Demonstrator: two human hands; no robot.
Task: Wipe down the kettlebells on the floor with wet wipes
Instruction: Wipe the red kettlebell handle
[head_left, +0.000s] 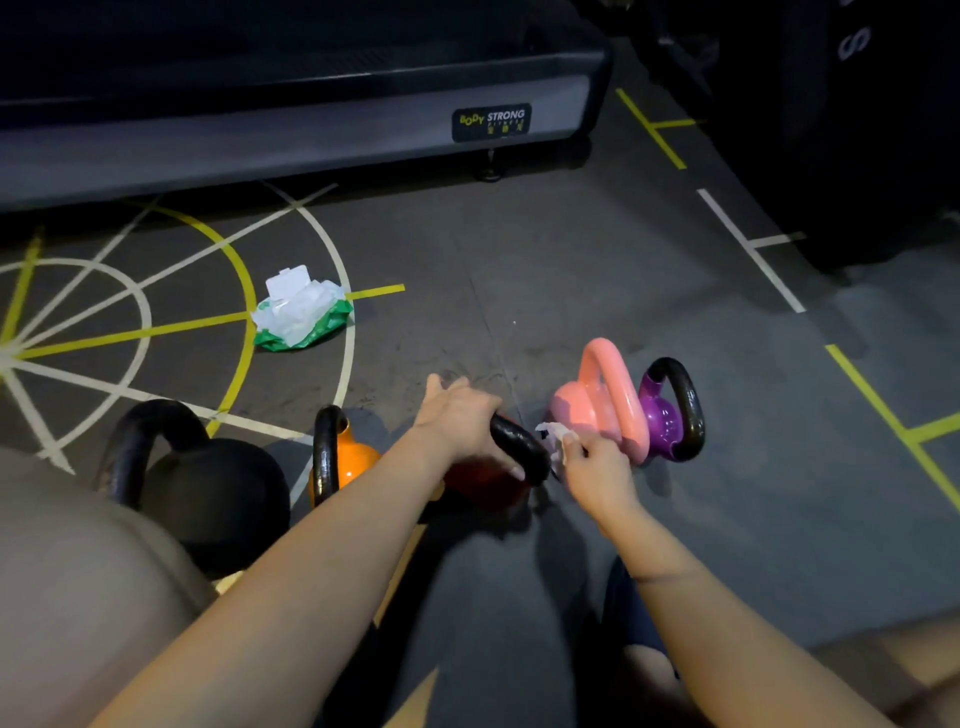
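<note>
Head view: the person crouched over a row of kettlebells on the dark gym floor (519, 260). The left hand (462, 415) lay over the black handle of the red kettlebell (488, 486). Its thumb was hooked under the bar and its fingers reached over the far side, so it gripped the handle. Motion blur hid how tightly.

Just right of it, the right hand (597, 467) had its fingers curled together, pinching a crumpled wet wipe (553, 434) that touched the right end of that same handle. The pink kettlebell (608, 400) stood just beyond the wipe, with the purple kettlebell (670, 415) touching its right side. To the left stood the orange kettlebell (353, 457), and further left the large black kettlebell (208, 483). The open pack of wipes (301, 312) lay well apart on the far left, on the painted floor lines, in front of a grey machine base (311, 135).

Judging from this, the handle wipe was under way. The stretch of bar beneath the left palm could be missed unless that grip shifted. The red bell seemed tipped by the handle and could roll into the pink one if the hold loosened. The wipe was bunched small, so it could slip from the pinch or smear rather than clean. Fresh wipes were a long reach away.
</note>
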